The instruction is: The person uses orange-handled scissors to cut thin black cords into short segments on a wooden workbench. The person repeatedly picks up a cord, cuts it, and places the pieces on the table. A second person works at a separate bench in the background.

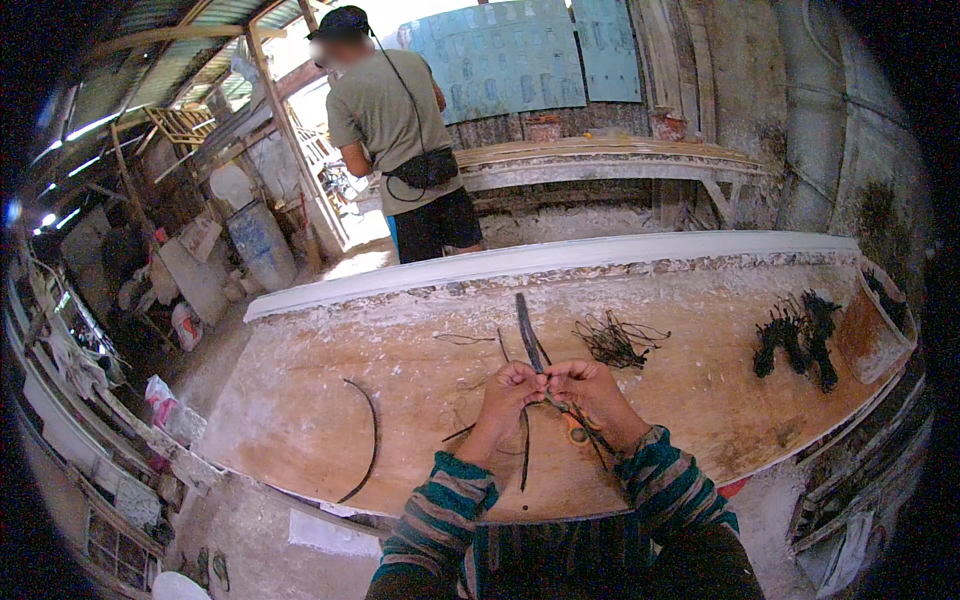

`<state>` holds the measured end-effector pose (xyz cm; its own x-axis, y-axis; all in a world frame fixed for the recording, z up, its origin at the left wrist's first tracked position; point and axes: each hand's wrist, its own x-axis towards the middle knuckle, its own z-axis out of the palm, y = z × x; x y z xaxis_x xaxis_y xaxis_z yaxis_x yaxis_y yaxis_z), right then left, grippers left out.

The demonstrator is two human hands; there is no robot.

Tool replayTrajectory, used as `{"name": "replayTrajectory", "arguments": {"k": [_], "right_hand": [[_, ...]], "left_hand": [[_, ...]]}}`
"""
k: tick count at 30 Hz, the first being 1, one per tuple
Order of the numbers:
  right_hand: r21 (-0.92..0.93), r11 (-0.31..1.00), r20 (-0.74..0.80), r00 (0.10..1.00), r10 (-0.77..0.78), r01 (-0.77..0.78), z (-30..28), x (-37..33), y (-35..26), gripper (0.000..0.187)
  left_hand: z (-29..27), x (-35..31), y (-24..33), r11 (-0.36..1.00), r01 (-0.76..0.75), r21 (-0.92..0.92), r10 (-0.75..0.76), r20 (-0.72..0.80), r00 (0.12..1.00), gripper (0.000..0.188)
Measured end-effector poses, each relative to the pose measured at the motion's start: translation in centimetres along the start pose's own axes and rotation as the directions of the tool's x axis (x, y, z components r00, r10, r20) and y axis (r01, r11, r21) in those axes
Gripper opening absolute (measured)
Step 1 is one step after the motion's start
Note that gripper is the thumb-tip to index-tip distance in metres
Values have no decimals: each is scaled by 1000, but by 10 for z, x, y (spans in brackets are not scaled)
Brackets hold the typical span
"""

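Observation:
My left hand (513, 389) and my right hand (583, 388) meet over the middle of the table, thumbs and fingertips pinched together. Between them is a thin black strip (526, 450), one end hanging toward me. Beyond my fingers a wider dark strip (525, 320) points away; whether it is held or lies on the table, I cannot tell. Orange-handled scissors (577, 431) lie beneath my right hand, their blades mostly hidden. Further off rests a loose tangle of thin dark ties (617, 340). A long curved black strip (374, 430) lies to the left.
Bundles of black ties (797, 337) lie at the table's right, beside a tipped brownish container (874, 335). A white raised ledge (560, 262) runs along the far edge of the wooden table (290, 400). Beyond it a person (400, 140) stands near a long bench (620, 165).

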<state>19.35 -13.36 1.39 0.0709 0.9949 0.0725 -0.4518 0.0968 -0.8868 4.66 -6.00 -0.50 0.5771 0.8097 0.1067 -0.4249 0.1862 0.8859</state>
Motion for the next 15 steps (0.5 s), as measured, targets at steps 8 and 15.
{"name": "replayTrajectory", "arguments": {"k": [8,15], "right_hand": [[-334,940,7,997,-72,71,5,-3,-5,19],[-589,735,87,930,-356,336,0,3,8,9]], "left_hand": [[0,-1,1,999,-36,11,35,37,999,10],[-2,1,-3,999,-28,33,27,23,999,8]]}}
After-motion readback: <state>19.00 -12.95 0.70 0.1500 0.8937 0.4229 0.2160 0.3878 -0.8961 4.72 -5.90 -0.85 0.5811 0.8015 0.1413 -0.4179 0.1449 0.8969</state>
